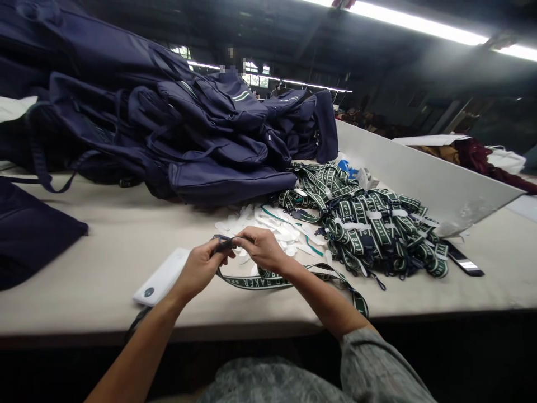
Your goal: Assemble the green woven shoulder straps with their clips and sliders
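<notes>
Pale table [419, 291], navy bags [226, 134] heaped, hands [235, 249] pinching strap end [225, 243]

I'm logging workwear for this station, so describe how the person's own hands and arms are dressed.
The left hand and right hand are bare, with no gloves, and no watch or bracelet shows. A loose, mottled grey fabric sleeve ends around the right elbow. The left sleeve is out of view.

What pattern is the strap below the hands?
Strap: dark green, pale lettering and edges; head view.
</notes>
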`<state>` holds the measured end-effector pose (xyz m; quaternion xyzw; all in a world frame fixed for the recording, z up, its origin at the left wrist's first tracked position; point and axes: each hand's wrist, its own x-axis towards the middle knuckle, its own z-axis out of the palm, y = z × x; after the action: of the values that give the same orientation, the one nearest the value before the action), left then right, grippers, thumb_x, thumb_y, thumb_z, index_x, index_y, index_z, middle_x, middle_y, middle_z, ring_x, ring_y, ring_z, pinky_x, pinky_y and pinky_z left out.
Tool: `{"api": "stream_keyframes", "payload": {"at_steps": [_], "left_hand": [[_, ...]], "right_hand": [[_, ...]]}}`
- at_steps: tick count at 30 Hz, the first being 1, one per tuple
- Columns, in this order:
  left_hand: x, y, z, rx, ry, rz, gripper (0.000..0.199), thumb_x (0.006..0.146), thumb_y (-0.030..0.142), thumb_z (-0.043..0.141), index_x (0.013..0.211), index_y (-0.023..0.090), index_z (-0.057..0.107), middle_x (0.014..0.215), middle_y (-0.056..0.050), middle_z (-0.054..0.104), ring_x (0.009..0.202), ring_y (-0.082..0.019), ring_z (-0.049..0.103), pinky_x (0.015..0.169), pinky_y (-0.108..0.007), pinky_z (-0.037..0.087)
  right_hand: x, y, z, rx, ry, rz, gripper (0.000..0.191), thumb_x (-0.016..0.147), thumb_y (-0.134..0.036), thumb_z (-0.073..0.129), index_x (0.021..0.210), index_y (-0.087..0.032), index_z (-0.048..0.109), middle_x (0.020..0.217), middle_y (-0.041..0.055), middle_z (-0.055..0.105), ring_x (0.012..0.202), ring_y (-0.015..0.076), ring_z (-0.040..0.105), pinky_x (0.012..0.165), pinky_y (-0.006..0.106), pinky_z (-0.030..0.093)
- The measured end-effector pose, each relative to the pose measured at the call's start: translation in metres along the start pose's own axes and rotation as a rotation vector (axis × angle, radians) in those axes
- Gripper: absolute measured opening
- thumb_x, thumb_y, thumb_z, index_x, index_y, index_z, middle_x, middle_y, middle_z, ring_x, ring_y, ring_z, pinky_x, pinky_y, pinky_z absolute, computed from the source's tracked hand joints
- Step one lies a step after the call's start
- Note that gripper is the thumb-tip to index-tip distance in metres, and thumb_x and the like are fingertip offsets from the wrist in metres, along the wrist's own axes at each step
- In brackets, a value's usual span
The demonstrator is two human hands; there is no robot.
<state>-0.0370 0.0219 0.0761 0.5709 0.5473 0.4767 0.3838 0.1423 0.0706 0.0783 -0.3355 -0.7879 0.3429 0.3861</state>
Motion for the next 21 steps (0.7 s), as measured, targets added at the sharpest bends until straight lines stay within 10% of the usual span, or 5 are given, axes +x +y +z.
{"api": "stream_keyframes", "payload": {"at_steps": [7, 14, 21], "left_hand": [[0.000, 0.000, 0.020, -0.321, 0.132, -0.033, 0.022, 0.070, 0.035, 0.078, 0.085, 0.018, 0.075, 0.075, -0.002, 0.069, 0.076, -0.018, 0.060, 0.078, -0.026, 0.048], [0.004, 0.012, 0.015, -0.563, -0.025, -0.210, 0.043, 0.072, 0.047, 0.076, 0.094, 0.010, 0.075, 0.088, -0.012, 0.074, 0.081, -0.023, 0.067, 0.079, -0.033, 0.054], [0.010, 0.007, 0.010, -0.486, 0.026, -0.247, 0.033, 0.059, 0.023, 0.082, 0.088, 0.009, 0.075, 0.084, -0.007, 0.073, 0.084, -0.019, 0.065, 0.082, -0.026, 0.050]], "right_hand": [[0.018, -0.004, -0.004, 0.711, -0.084, 0.633, 0.032, 0.089, -0.035, 0.068, 0.070, -0.010, 0.065, 0.057, 0.0015, 0.063, 0.047, 0.0070, 0.052, 0.047, 0.017, 0.037], [0.014, -0.001, -0.001, 0.739, -0.084, 0.560, 0.026, 0.083, -0.034, 0.073, 0.075, -0.010, 0.068, 0.050, -0.0028, 0.058, 0.040, 0.0037, 0.042, 0.042, 0.015, 0.029], [0.012, -0.007, 0.002, 0.597, -0.038, 0.535, 0.025, 0.082, -0.030, 0.072, 0.068, -0.010, 0.069, 0.038, -0.0063, 0.046, 0.037, 0.0038, 0.032, 0.039, 0.019, 0.017]]}}
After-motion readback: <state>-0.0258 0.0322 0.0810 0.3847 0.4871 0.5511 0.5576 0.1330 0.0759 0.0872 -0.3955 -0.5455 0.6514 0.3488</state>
